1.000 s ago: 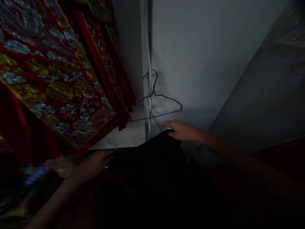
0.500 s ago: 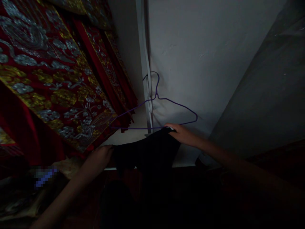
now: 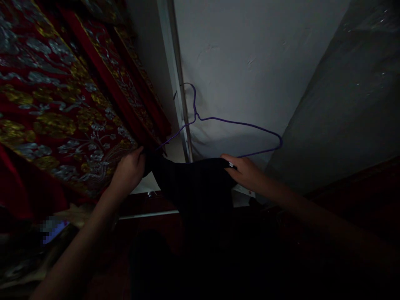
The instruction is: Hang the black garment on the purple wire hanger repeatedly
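The left hand (image 3: 129, 168) is gripping one end of the upper edge of a black garment (image 3: 200, 183), its fingers curling closed around the cloth beside the embroidered red hanging (image 3: 62, 108). The right hand (image 3: 242, 166) is pinching the other end, thumb and fingers closing on the fabric, with a small white tag (image 3: 231, 164) showing at the grip. Between the two hands the garment is stretching across, its top edge sagging slightly, and its lower part is dropping into shadow too dark to make out; the cut of it cannot be told. Just above and behind, a purple wire hanger (image 3: 237, 122) is hanging by its hook at a pale vertical strip (image 3: 175, 54) along the white wall (image 3: 243, 62). Its right end is reaching out beyond the right hand, its left shoulder is running down toward the left hand, and its lower bar is passing out of sight near the right fingers. Gold and silver floral motifs are covering the red hanging, which is ending in a fringe near the strip.
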